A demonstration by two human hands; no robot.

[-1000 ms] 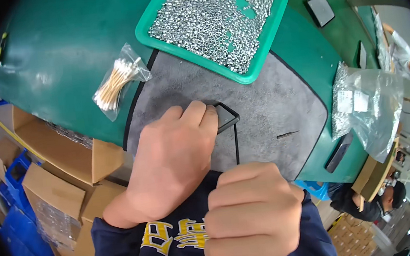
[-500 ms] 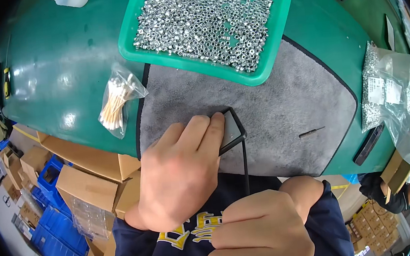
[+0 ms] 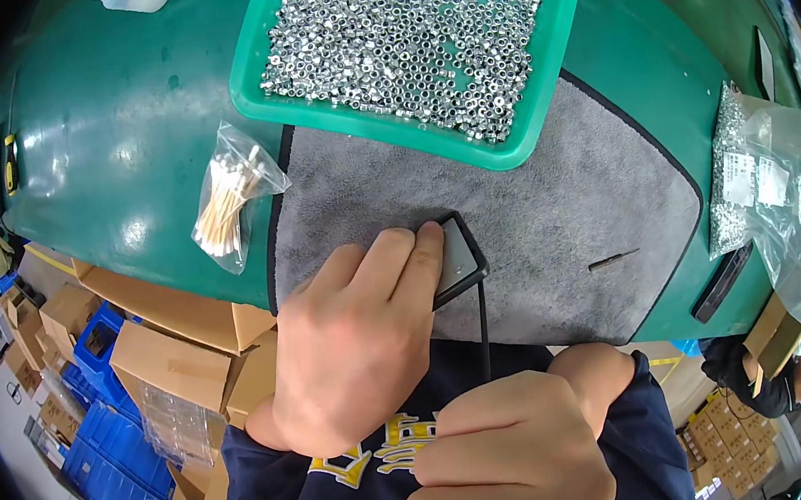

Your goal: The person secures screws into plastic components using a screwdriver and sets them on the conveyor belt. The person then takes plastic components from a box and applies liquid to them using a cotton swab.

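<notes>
Green bench (image 3: 140,92), gray mat (image 3: 559,175) ahead of your hands; nut tray (image 3: 498,155) beyond them. Your left hand (image 3: 352,343) grasps a black-rimmed device (image 3: 460,255), which shows at its fingertips, to their right, so left is the nearer hand. Thin black rod or cord (image 3: 484,324) runs from the device's near corner back toward your right hand (image 3: 515,458), roughly straight along your forward-back line. Right is clenched; can't tell whether it grips that rod, whose near end is out of sight. Device's left part is under your fingers, so its long axis isn't clear. Left thumb hidden; right fist cut off at the lower edge.
</notes>
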